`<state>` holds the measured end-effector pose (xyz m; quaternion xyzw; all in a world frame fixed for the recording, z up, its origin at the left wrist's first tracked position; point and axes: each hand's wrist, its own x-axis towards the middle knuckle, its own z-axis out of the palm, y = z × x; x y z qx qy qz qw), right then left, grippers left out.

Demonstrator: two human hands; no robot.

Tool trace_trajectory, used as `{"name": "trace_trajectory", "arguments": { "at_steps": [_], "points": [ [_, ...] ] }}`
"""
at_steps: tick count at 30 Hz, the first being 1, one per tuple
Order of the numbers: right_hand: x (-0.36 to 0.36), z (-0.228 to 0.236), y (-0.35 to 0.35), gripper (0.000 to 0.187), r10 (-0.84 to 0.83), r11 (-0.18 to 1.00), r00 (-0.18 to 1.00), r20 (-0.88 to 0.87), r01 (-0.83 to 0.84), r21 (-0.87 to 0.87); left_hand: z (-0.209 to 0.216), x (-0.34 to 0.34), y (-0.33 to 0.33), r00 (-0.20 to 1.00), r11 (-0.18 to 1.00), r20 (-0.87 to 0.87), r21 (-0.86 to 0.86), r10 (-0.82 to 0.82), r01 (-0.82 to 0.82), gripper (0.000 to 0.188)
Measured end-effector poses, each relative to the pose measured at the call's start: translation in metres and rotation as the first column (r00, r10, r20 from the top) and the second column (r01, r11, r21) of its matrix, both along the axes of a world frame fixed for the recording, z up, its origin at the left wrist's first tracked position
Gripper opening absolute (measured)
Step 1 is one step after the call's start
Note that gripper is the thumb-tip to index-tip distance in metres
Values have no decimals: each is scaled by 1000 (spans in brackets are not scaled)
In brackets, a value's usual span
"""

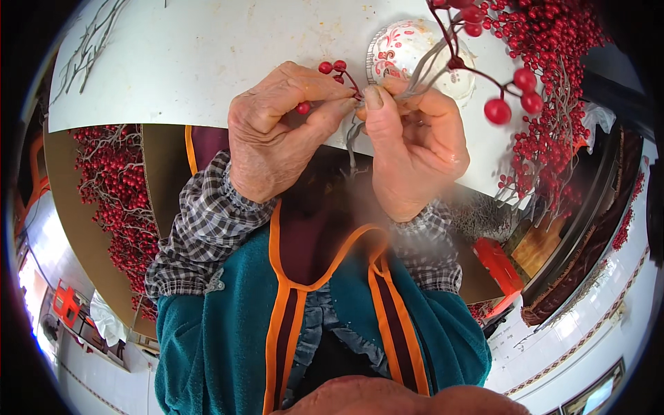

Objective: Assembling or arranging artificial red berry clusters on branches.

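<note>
Pinching a small sprig of red berries (339,66) between thumb and fingertips, a person's left hand (290,131) meets the right hand (418,142) above the near edge of a white table (228,48). The right hand's grip is narrow too, thumb and fingers closed on a grey branch (417,77) beside the sprig's stem. The branch's lower end hangs just below the fingers; its upper part reaches far and right, tipped with larger red berries (497,111). Just beyond the right hand sits a white bowl (387,52) with a red pattern. A heap of berry branches (546,159) covers the table's right end; bare twigs (88,52) lie far left. Near left, a cardboard box (72,207) holds more berry stems.
</note>
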<state>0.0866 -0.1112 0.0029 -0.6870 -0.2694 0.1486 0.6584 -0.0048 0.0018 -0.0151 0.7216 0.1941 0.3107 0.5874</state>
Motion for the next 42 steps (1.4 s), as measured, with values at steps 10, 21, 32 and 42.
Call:
{"name": "trace_trajectory", "arguments": {
  "at_steps": [10, 21, 32, 42],
  "points": [
    [-1, -10, 4, 18, 49, 999, 984, 169, -45, -27, 0, -2, 3, 999, 1000, -35, -6, 27, -27, 11],
    [-3, 27, -2, 25, 107, 994, 986, -131, -109, -4, 16, -6, 9, 999, 955, -30, -294, 32, -39, 7],
    [4, 24, -19, 22, 418, 878, 901, 113, -369, -304, 38, -6, 29, 997, 947, 74, -320, 29, -4, 14],
    [15, 33, -23, 15, 98, 995, 979, -179, -98, 8, 41, 37, 132, 984, 989, -138, 77, -114, 126, 26]
  ]
}}
